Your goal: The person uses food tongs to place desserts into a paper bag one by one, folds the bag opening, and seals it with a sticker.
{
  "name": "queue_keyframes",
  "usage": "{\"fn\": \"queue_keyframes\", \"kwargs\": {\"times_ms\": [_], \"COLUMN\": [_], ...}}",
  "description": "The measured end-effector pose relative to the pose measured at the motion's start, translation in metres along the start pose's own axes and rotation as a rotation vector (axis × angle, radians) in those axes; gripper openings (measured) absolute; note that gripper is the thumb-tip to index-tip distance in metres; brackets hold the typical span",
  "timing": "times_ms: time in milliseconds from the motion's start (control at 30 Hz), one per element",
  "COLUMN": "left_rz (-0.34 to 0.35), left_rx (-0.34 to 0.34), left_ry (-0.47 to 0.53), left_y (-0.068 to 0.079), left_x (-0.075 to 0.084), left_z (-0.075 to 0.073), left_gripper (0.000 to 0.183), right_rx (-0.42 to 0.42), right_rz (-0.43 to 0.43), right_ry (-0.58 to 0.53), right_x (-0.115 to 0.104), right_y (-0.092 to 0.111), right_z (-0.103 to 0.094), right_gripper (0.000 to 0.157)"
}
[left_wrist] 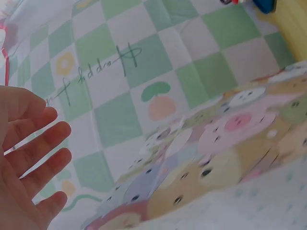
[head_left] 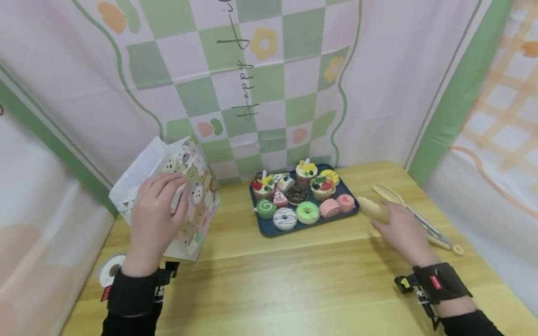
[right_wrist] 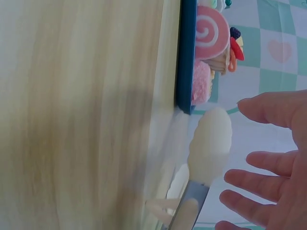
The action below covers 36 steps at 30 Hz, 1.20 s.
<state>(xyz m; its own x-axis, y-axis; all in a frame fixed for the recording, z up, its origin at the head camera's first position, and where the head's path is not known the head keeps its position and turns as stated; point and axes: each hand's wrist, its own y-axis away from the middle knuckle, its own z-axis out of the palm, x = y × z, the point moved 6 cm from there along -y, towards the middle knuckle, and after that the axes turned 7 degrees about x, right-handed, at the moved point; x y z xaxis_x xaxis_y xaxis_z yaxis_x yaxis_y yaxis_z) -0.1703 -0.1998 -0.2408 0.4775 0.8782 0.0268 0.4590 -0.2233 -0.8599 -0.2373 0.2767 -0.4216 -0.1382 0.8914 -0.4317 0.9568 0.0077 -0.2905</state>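
Note:
My left hand (head_left: 153, 217) is in front of a paper bag (head_left: 199, 196) printed with cartoon animals, which stands upright at the left of the table. In the left wrist view its fingers (left_wrist: 45, 167) are loosely bent and hold nothing, with the bag's printed side (left_wrist: 230, 153) beside them. On the right, my right hand (head_left: 403, 228) hovers over a pair of tongs (head_left: 424, 223) with cream-coloured tips and metal arms. The right wrist view shows spread fingers (right_wrist: 254, 187) next to a tong tip (right_wrist: 211, 143), with a gap between them.
A dark blue tray (head_left: 269, 232) of toy cakes stands at the back middle, with a green-iced donut (head_left: 307, 213), a white donut (head_left: 285, 219) and pink rolls (head_left: 329, 208) among them. At the left edge lies a white roll (head_left: 110, 269). A checked curtain (head_left: 269, 84) hangs behind the table.

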Motion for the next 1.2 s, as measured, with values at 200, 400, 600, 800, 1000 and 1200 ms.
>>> {"fn": "queue_keyframes", "kwargs": {"times_ms": [200,400,600,800,1000,1200], "left_rz": [-0.04,-0.082,-0.125,-0.149,-0.178,-0.198], "left_rx": [0.035,-0.011,-0.105,-0.188,-0.266,-0.33], "left_ry": [0.004,-0.045,-0.063,-0.01,-0.033,-0.02], "left_y": [-0.006,-0.006,-0.004,-0.001,0.008,0.015], "left_x": [-0.009,-0.025,-0.043,-0.059,-0.07,-0.075], "left_z": [-0.014,-0.017,-0.016,-0.017,-0.014,-0.009], "left_gripper": [0.022,0.025,0.033,0.043,0.048,0.053], "right_rx": [0.007,0.012,0.005,0.048,0.071,0.087], "right_rz": [0.012,0.019,0.033,0.053,0.047,0.046], "right_ry": [-0.019,0.011,0.001,-0.049,-0.03,0.008], "right_x": [0.014,0.031,0.041,0.053,0.066,0.078], "right_y": [-0.001,0.0,0.0,0.001,0.005,0.007], "right_z": [0.0,-0.001,-0.003,-0.006,-0.006,-0.005], "right_gripper": [0.072,0.077,0.08,0.074,0.072,0.078]}}
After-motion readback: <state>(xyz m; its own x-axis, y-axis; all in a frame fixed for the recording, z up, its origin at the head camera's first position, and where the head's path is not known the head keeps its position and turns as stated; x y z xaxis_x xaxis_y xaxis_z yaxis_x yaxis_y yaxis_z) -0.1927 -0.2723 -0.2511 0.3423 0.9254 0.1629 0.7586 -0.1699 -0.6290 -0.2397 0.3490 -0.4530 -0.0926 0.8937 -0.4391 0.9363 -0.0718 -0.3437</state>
